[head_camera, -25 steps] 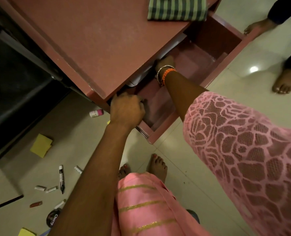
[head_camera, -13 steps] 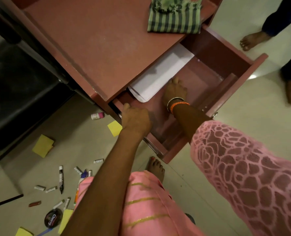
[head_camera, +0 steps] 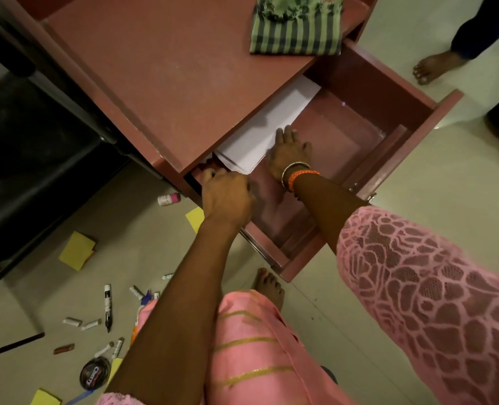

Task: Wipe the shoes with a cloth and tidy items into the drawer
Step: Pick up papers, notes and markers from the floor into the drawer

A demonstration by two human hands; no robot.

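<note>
The reddish-brown drawer (head_camera: 394,159) of the desk (head_camera: 166,71) stands pulled out. White paper sheets (head_camera: 271,127) lie at its back, partly under the desktop. My left hand (head_camera: 228,197) curls its fingers over the drawer's left side wall, close to the desk front. With straight fingers, my right hand (head_camera: 289,153) rests inside the drawer on the near edge of the papers. A green striped cloth (head_camera: 296,27) lies folded on the desktop's far right corner. No shoes are in view.
On the floor to the left lie yellow sticky notes (head_camera: 77,249), a black marker (head_camera: 107,306), several white chalk sticks, a round dark tin (head_camera: 95,372) and a small white-pink bottle (head_camera: 169,198). Another person's bare foot (head_camera: 435,67) stands at right. A black chair is at far left.
The drawer has slid further out, with my left hand on its side wall. My right hand has drawn back from deep under the desktop to the papers' near edge.
</note>
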